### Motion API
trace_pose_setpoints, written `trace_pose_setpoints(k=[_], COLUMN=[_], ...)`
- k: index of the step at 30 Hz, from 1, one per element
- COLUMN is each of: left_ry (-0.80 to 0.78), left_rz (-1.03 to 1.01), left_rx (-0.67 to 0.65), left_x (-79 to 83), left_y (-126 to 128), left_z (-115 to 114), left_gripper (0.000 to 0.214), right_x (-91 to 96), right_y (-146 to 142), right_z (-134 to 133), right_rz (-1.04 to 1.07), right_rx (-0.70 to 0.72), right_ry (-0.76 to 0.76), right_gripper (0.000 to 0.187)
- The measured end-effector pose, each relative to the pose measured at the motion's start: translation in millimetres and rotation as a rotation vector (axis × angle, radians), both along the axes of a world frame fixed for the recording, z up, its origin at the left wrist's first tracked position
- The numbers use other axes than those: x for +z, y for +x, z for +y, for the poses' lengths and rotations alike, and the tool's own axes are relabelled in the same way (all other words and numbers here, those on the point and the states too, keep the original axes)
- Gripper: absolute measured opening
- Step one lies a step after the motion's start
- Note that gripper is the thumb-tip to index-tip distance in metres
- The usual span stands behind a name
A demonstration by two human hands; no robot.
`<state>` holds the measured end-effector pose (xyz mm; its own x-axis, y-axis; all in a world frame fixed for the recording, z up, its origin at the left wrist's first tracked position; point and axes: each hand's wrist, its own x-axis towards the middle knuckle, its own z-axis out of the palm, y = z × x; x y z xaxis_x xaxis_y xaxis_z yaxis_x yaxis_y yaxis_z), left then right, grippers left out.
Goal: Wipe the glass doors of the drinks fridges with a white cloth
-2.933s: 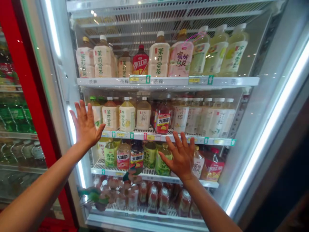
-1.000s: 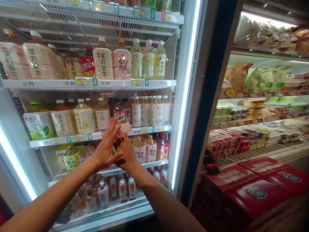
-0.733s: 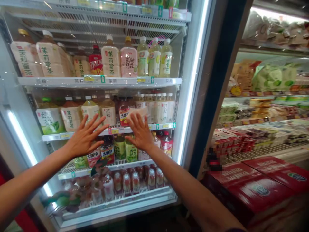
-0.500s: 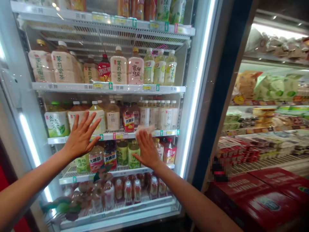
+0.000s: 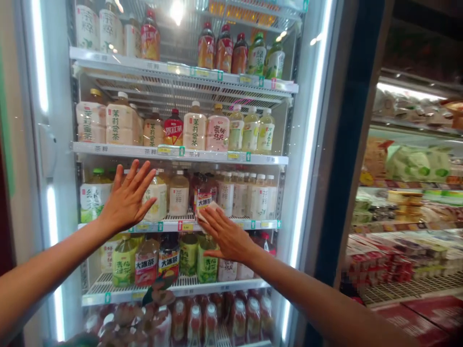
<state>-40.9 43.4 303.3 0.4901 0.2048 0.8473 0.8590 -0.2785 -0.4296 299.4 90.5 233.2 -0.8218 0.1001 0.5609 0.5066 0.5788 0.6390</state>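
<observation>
My left hand (image 5: 127, 202) is spread flat against the glass door of a drinks cooler, its fingers apart and nothing in it. To its right, my right hand (image 5: 231, 238) presses a thin white cloth (image 5: 214, 207) under its fingers, against the glass. Whether it is cloth or paper I cannot tell. Behind the glass, a red-labelled tea bottle (image 5: 204, 193) shows just above the right fingers. A green-labelled bottle (image 5: 94, 195) stands to the left of the left hand. The right hand partly covers bottles on the shelf below.
Several white wire shelves (image 5: 181, 152) hold rows of bottles. A pale door handle (image 5: 47, 150) is on the left, and a lit strip (image 5: 307, 140) runs down the right side. Beyond the dark frame (image 5: 347, 144), an open chiller has packaged goods (image 5: 419, 166) and red boxes (image 5: 434, 315).
My view has tilted upward, so the shelves appear lower. My right hand has slid the cloth left and up across the glass. The left hand stays spread near the same shelf.
</observation>
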Motion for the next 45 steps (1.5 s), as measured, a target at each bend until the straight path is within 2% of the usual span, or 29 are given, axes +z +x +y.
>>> trace_pose_setpoints(k=[2, 4, 5, 7, 10, 12, 14, 16, 17, 19, 21, 23, 25, 28, 29, 30, 31, 34, 35, 36, 38, 40, 42, 43, 45], left_ry=[-0.004, 0.003, 0.009, 0.024, 0.039, 0.048, 0.057, 0.064, 0.064, 0.060, 0.057, 0.057, 0.063, 0.095, 0.113, 0.132, 0.149, 0.166, 0.158, 0.152, 0.150, 0.151, 0.151, 0.149, 0.143], left_rz=[-0.008, -0.034, -0.055, -0.104, -0.145, -0.137, -0.112, -0.100, -0.110, -0.151, -0.191, -0.207, -0.209, -0.220, -0.227, -0.235, -0.243, -0.256, -0.259, -0.261, -0.266, -0.270, -0.275, -0.278, -0.284], left_rx=[0.010, 0.012, 0.013, 0.021, 0.041, 0.053, 0.063, 0.073, 0.079, 0.088, 0.082, 0.064, 0.052, 0.055, 0.058, 0.060, 0.063, 0.072, 0.077, 0.081, 0.084, 0.081, 0.074, 0.069, 0.060], left_x=[7.7, 13.3, 15.2, 17.2, 16.3, 13.9, 10.7, 6.5, 4.1, -1.1, -5.8, -8.9, -10.5, -13.4, -15.6, -18.7, -22.8, -38.5, -43.6, -48.1, -54.1, -56.4, -56.5, -56.3, -56.1], left_y=[-11.0, -20.6, -25.3, -35.4, -52.8, -63.4, -70.1, -72.3, -72.0, -70.4, -68.9, -68.8, -69.5, -70.8, -71.0, -71.2, -71.4, -72.0, -72.3, -72.6, -73.2, -73.5, -73.7, -73.7, -73.8], left_z=[-1.2, -2.3, -2.7, -3.2, -3.1, -2.7, -2.5, -3.2, -3.9, -5.8, -7.6, -8.2, -7.3, -4.4, -3.6, -3.0, -2.9, -4.7, -5.7, -6.6, -7.9, -8.4, -8.4, -8.4, -8.5], left_gripper=[0.082, 0.081, 0.080, 0.079, 0.077, 0.077, 0.077, 0.077, 0.077, 0.072, 0.068, 0.065, 0.065, 0.067, 0.067, 0.068, 0.069, 0.072, 0.073, 0.073, 0.074, 0.075, 0.076, 0.076, 0.075], right_x=[32.7, 70.2, 83.2, 91.4, 83.4, 94.0, 121.9, 147.4, 152.1, 141.2, 116.8, 105.8, 123.3, 171.7, 179.4, 178.7, 169.8, 121.7, 111.6, 109.3, 128.0, 159.0, 172.7, 167.9, 141.6], right_y=[-0.5, -10.2, -18.4, -38.4, -66.7, -81.3, -94.9, -109.4, -116.5, -128.3, -134.5, -136.3, -137.7, -145.6, -149.7, -153.8, -157.4, -163.2, -163.7, -164.2, -167.3, -174.2, -182.2, -185.1, -185.9], right_z=[4.4, 7.0, 6.8, 3.3, -2.6, -2.1, 1.5, 4.0, 3.7, -0.1, -5.9, -9.2, -7.7, -1.3, -0.1, 0.1, -0.7, -5.3, -5.9, -5.5, -2.7, -0.2, -1.1, -3.1, -8.4], right_rz=[0.068, 0.258, 0.338, 0.330, -0.076, -0.274, -0.179, 0.093, 0.195, 0.180, -0.077, -0.324, -0.318, 0.077, 0.195, 0.251, 0.231, -0.146, -0.280, -0.362, -0.311, -0.048, 0.168, 0.173, -0.048], right_rx=[-0.024, -0.060, -0.069, -0.045, 0.052, 0.088, 0.064, 0.021, 0.012, 0.030, 0.075, 0.107, 0.084, -0.013, -0.033, -0.033, -0.014, 0.112, 0.152, 0.175, 0.164, 0.098, 0.044, 0.042, 0.083], right_ry=[0.030, 0.068, 0.084, 0.100, 0.109, 0.138, 0.172, 0.184, 0.182, 0.179, 0.180, 0.190, 0.202, 0.178, 0.162, 0.149, 0.142, 0.144, 0.147, 0.153, 0.169, 0.165, 0.141, 0.132, 0.131], right_gripper=[0.104, 0.103, 0.104, 0.109, 0.108, 0.104, 0.102, 0.103, 0.104, 0.106, 0.101, 0.096, 0.098, 0.104, 0.106, 0.109, 0.111, 0.108, 0.104, 0.101, 0.099, 0.101, 0.105, 0.107, 0.106])
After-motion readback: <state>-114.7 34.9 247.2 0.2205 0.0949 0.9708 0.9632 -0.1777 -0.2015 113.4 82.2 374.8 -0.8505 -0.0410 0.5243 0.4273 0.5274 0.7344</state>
